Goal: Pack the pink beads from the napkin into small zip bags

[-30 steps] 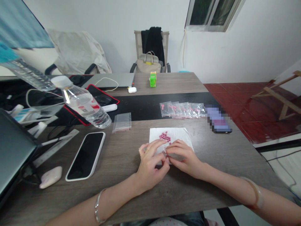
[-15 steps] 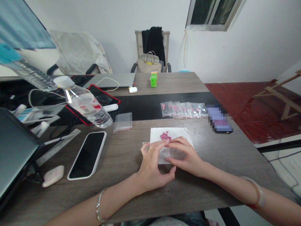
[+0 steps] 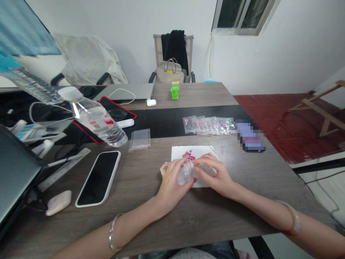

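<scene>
My left hand (image 3: 172,180) curls around a small clear zip bag (image 3: 184,175), thumb at its lower edge and fingers at its upper edge. The bag's red seal line bows between the fingertips. At the bag's right end, my right hand (image 3: 215,174) has its thumb and fingers closed at the mouth part, with clear film showing between them. Beneath both hands lies a white paper sheet (image 3: 176,151). Several pink pills (image 3: 189,155) sit in a loose pile on the paper, just beyond my fingertips.
Filled pill bags (image 3: 210,126) overlap in a row, beside a blurred-screen phone (image 3: 249,136). Flat clear bags (image 3: 140,139) lie left. A white-edged phone (image 3: 99,178), water bottle (image 3: 94,117), earbud case (image 3: 151,103), green box (image 3: 175,90) and laptop (image 3: 18,172) also occupy the table.
My left thumb has come up against the bag's lower edge, and the bag's mouth now bows into a curve. My right fingers have shifted slightly at its right end.
</scene>
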The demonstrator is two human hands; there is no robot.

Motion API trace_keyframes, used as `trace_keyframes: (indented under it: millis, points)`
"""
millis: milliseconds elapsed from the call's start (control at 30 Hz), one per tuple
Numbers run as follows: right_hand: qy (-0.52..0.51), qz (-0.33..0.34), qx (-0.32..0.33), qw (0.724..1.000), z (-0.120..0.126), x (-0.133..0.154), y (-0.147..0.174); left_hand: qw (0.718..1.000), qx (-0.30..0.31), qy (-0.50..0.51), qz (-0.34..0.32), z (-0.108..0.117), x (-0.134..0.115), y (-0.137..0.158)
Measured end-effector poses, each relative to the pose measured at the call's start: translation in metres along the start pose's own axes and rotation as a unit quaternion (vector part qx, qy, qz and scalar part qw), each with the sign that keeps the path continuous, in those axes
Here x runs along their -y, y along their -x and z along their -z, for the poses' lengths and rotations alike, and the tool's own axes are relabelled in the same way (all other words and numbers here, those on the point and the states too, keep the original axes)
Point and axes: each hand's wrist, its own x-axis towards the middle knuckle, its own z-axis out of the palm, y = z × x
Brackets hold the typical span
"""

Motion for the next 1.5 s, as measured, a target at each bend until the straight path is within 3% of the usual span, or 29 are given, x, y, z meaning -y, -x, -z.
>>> trace_keyframes:
  millis: [100,333,500,767,933,1100,1367,1500]
  points:
    - [0.061,-0.03,-0.031,0.997,0.002,-0.009,-0.002,0.999,0.001,0.017,0.032,0.001,0.0,-0.003]
    - [0.178,-0.07,0.063,0.98,0.0,-0.023,-0.005,0.999,0.002,0.023,0.027,0.001,-0.001,-0.002]
    - [0.125,-0.041,0.062,0.989,0.0,-0.018,-0.008,1.0,0.02,0.001,0.016,0.0,0.0,0.0]
    - [0.038,0.091,0.029,0.995,0.001,0.002,-0.007,0.999,0.02,0.004,0.026,-0.002,0.001,-0.001]
    - [0.088,0.039,-0.02,0.995,0.003,-0.011,-0.009,0.997,0.011,0.047,0.056,0.002,-0.002,-0.004]
    - [0.137,-0.007,0.037,0.99,0.0,-0.025,-0.01,0.996,-0.028,0.052,0.07,0.005,-0.006,-0.004]
    - [0.172,-0.01,0.073,0.982,-0.002,-0.025,-0.009,0.997,-0.016,0.035,0.063,0.002,-0.003,-0.003]
    - [0.133,0.012,0.044,0.99,0.001,-0.017,-0.011,0.998,0.002,0.017,0.061,0.001,-0.003,-0.003]
